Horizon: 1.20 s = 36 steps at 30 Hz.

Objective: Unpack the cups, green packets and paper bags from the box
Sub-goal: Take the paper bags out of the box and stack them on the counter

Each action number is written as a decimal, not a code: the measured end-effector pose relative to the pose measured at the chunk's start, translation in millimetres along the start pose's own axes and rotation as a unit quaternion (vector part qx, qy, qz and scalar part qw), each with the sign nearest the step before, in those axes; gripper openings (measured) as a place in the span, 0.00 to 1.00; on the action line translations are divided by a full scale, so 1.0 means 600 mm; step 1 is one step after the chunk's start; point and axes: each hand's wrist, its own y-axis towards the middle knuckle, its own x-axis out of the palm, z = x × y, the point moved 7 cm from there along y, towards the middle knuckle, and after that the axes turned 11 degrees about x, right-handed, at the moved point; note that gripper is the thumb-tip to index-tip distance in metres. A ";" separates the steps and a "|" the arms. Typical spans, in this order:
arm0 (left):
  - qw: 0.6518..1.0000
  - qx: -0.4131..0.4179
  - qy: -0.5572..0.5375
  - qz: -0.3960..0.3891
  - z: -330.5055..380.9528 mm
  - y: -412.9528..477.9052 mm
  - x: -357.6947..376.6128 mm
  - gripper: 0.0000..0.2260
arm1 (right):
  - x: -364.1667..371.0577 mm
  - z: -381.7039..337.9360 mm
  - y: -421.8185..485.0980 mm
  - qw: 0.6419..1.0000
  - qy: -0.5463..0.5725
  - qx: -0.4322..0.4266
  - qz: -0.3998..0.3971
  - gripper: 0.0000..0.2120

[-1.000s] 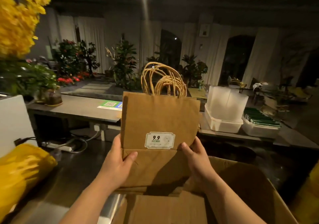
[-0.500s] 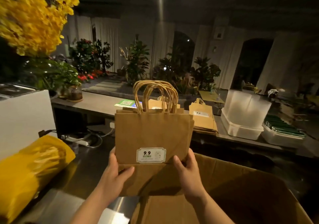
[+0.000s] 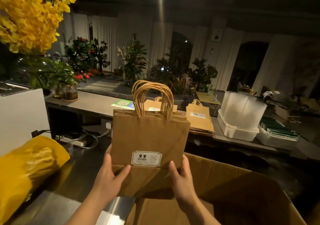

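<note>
So the thing to watch here is how the bundle of paper bags (image 3: 149, 138) sits relative to where it probably needs to go. You've got it upright, long axis vertical, twisted handles (image 3: 152, 98) pointing straight up, held over the near-left corner of the box (image 3: 251, 190) and clear of it. Both grips are closed on the bottom fold. The left grip (image 3: 110, 181) pinches the lower left corner with the thumb across the front. The right grip (image 3: 181, 178) does the same on the lower right, just under the 9.9 label (image 3: 146, 158).

The stack of bags (image 3: 200, 122) already out on the far surface (image 3: 90, 101) lies ahead of you and a bit to the right, past the box's far rim. It looks to be lying flat with its handles pointing away from you. So my guess is the bundle has to travel forward-right and tip from upright to flat, tops going away first. Your right grip is the nearer one to that stack, so it'd lead and the left would follow.

Since you're only holding the bottom edge, the tall part can flop or fan out as it tips. The cups tub (image 3: 240, 114) sits just right of the stack, and the tray of green packets (image 3: 278, 133) is further right, so don't drift too far over.
</note>
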 end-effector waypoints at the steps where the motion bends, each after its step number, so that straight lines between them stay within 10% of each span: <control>1: 1.000 -0.005 -0.007 -0.003 -0.004 -0.005 0.002 0.35 | 0.004 0.010 -0.005 1.000 0.006 0.010 0.001 0.22; 36: 0.965 -0.149 -0.215 -0.037 -0.070 0.026 0.036 0.27 | -0.021 0.047 0.012 0.998 -0.055 0.023 0.014 0.23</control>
